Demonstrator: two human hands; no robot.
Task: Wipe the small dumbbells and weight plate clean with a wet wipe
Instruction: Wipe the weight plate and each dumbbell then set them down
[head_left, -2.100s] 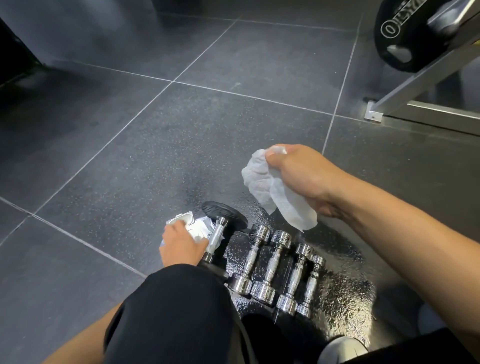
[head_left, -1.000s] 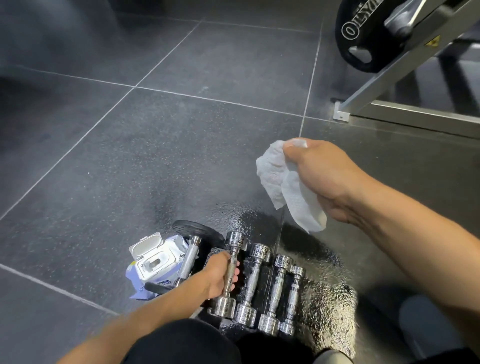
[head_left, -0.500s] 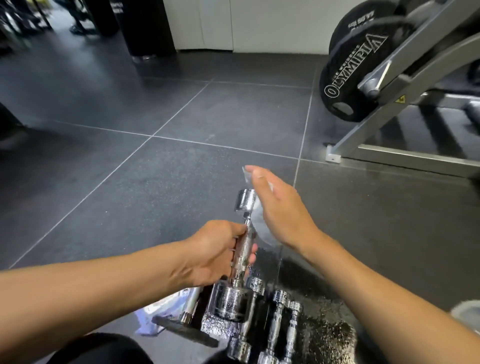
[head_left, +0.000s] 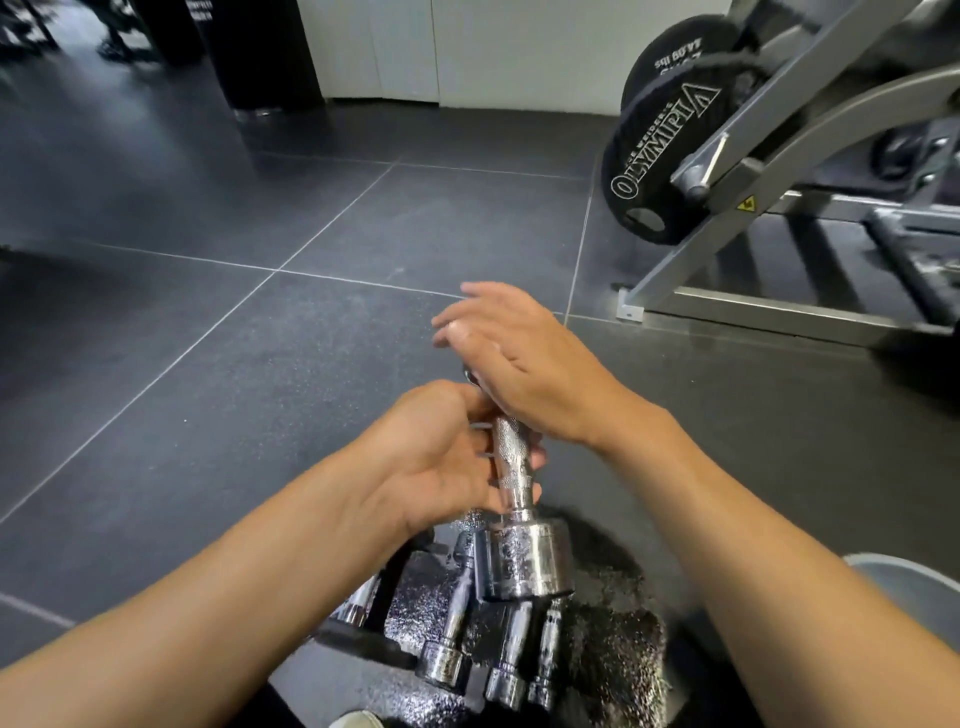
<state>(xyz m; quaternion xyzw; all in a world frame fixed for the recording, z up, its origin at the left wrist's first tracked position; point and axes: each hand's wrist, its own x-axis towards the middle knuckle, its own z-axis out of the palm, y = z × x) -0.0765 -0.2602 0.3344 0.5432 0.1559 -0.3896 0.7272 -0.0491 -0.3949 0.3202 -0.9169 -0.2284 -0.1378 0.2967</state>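
My left hand (head_left: 436, 462) grips the knurled handle of a chrome dumbbell (head_left: 514, 467), lifted and held nearly upright above the floor, its big lower head toward me. My right hand (head_left: 519, 358) lies over the dumbbell's upper head with fingers stretched out to the left and blurred. The upper head is almost fully hidden, and no wet wipe shows. Below, three smaller chrome dumbbells (head_left: 511, 649) lie side by side on the floor. The small black weight plate (head_left: 363, 642) lies at their left, with a chrome bar above it.
The dark floor under the dumbbells carries a wet, glistening patch (head_left: 613, 639). A grey machine frame (head_left: 727, 306) with large black Olympia plates (head_left: 660, 156) stands at the right. A grey shoe (head_left: 904, 587) sits at the lower right. White wall panels and a black column stand far back.
My left hand took the largest dumbbell from the row and lifted it upright. My right hand brought the wipe onto its upper head; the wipe is now out of sight. The camera tilted upward.
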